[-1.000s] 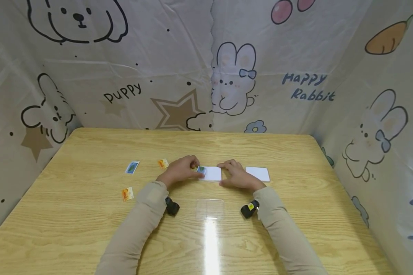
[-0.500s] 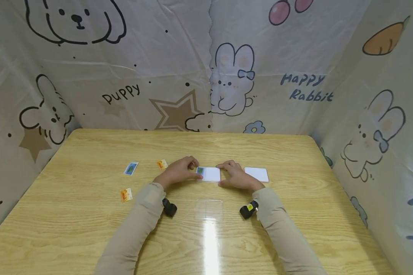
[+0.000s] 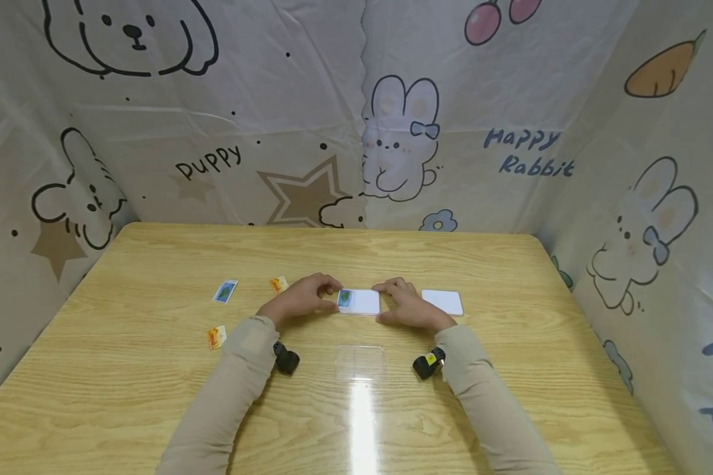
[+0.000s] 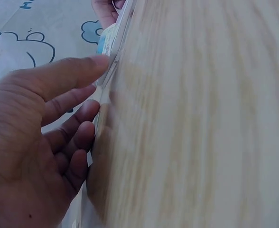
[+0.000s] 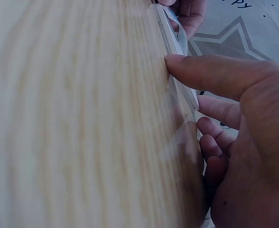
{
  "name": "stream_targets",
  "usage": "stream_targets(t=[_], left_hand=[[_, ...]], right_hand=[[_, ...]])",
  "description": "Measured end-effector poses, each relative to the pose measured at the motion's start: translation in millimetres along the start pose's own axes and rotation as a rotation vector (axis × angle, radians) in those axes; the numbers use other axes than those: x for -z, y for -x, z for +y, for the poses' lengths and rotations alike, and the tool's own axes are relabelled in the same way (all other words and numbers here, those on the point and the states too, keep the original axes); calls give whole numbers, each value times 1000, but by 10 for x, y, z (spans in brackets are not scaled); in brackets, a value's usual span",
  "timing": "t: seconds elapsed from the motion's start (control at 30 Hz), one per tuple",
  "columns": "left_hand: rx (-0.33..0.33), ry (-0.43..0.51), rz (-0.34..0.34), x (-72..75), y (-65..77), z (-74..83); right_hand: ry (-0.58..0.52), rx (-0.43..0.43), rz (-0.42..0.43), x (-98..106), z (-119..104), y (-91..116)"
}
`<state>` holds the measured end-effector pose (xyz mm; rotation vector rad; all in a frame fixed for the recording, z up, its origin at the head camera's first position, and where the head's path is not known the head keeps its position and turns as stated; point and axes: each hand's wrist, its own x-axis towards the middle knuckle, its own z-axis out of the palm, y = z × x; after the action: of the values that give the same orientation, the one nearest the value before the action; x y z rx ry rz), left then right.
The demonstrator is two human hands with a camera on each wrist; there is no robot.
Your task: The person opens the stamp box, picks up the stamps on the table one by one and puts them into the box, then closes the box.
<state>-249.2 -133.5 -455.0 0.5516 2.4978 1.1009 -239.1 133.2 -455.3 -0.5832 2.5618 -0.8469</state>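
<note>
A white rectangular card [image 3: 365, 302], apparently thick or stacked, lies on the table between both hands. On its left end is a small blue-and-green picture piece [image 3: 345, 299]; in the right wrist view the piece [image 5: 181, 34] seems to curl up from the card. My left hand [image 3: 302, 297] is at the card's left end, thumb tip by the near edge, fingers loosely bent. My right hand [image 3: 412, 305] holds the right end, with thumb at the near corner and index finger at the far corner. The left wrist view shows the left hand [image 4: 44, 123] low beside the tabletop.
Another white card [image 3: 442, 302] lies right of the right hand. A clear plastic tray or lid [image 3: 360, 363] sits nearer. To the left are another blue-green piece [image 3: 225, 291] and two orange pieces, one lower [image 3: 216, 338], one [image 3: 278, 284] by the left hand. Printed cloth surrounds the wooden table [image 3: 154, 264].
My left hand set the blue-green piece down on the card's left end, let go and drew back slightly left. The right hand has stayed at the right end.
</note>
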Motion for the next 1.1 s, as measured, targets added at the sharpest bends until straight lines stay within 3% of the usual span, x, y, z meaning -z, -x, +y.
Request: stream_targets(t=[0.53, 1.1], left_hand=[[-2, -19, 45, -43, -21, 21], [3, 7, 24, -22, -20, 0]], right_hand=[[-1, -2, 4, -6, 18, -1], [-2, 5, 4, -17, 39, -5]])
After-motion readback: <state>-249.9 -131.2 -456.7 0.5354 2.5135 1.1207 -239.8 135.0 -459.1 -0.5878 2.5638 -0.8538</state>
